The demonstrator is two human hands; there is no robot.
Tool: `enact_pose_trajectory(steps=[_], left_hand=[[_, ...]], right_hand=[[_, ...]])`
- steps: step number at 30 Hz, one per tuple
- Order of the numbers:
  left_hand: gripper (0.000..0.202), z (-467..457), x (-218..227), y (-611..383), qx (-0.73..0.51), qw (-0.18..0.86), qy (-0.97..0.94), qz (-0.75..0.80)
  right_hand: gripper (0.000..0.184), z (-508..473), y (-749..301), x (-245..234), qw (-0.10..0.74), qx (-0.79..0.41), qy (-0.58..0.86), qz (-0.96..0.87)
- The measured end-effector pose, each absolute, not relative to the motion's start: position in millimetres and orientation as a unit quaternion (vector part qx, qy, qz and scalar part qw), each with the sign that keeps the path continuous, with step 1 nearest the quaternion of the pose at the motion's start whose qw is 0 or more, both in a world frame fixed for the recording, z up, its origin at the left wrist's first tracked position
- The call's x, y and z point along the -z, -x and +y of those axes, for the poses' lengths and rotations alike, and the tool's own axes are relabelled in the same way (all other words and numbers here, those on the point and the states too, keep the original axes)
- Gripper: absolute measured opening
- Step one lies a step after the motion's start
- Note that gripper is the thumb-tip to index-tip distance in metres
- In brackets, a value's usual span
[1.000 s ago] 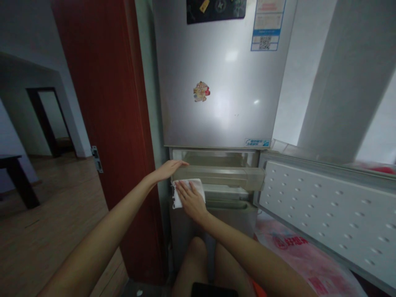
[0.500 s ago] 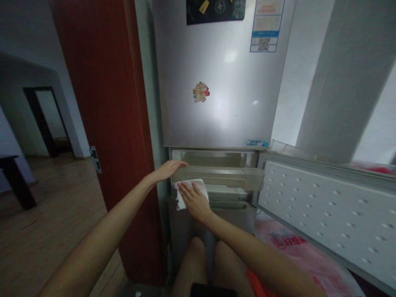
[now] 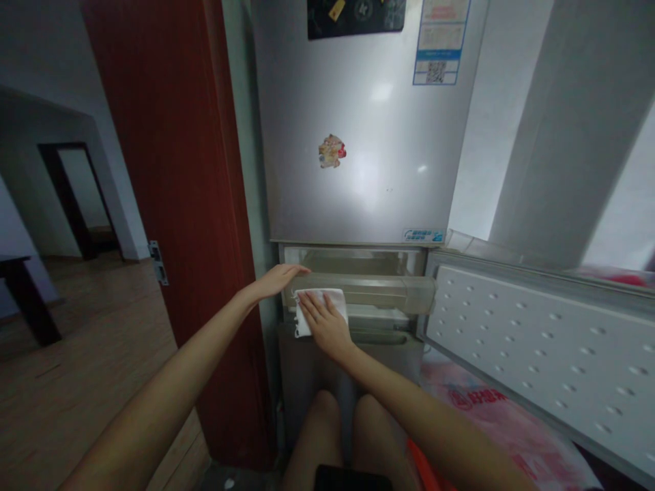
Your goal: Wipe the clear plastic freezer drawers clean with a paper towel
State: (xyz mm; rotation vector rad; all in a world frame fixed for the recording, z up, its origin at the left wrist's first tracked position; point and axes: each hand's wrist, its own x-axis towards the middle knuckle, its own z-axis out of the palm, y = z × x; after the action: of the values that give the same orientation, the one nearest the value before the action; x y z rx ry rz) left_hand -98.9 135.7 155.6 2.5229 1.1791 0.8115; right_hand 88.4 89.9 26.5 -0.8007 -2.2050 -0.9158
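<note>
A clear plastic freezer drawer (image 3: pixel 379 293) is pulled partly out of the middle compartment of a silver refrigerator (image 3: pixel 368 123). My left hand (image 3: pixel 279 279) grips its upper left corner, with the fingers over the rim and the thumb hidden. Against the left part of the drawer front, my right hand (image 3: pixel 327 327) presses a folded white cloth (image 3: pixel 335 296) under its fingers. Loose threads hang from the cloth's left edge.
On the right, the compartment's door (image 3: pixel 537 341) stands wide, above a pink plastic bag (image 3: pixel 481 402). A red-brown wooden door (image 3: pixel 179 204) is close on the left. My knees (image 3: pixel 327 416) are just below the drawer.
My right hand and the cloth have shifted slightly up and to the right along the drawer front. My left hand stays at the drawer's corner.
</note>
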Motion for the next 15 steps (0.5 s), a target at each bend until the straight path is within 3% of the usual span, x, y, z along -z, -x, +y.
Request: enact_pose_trajectory(steps=[7, 15], left_hand=[[0.054, 135.1, -156.9, 98.6, -0.286, 0.128, -0.860, 0.403], [0.054, 140.5, -153.0, 100.0, -0.286, 0.135, -0.863, 0.394]], right_hand=[[0.053, 90.0, -100.0, -4.7, 0.281, 0.345, 0.277, -0.852], [0.053, 89.7, -65.6, -35.7, 0.317, 0.328, 0.323, -0.829]])
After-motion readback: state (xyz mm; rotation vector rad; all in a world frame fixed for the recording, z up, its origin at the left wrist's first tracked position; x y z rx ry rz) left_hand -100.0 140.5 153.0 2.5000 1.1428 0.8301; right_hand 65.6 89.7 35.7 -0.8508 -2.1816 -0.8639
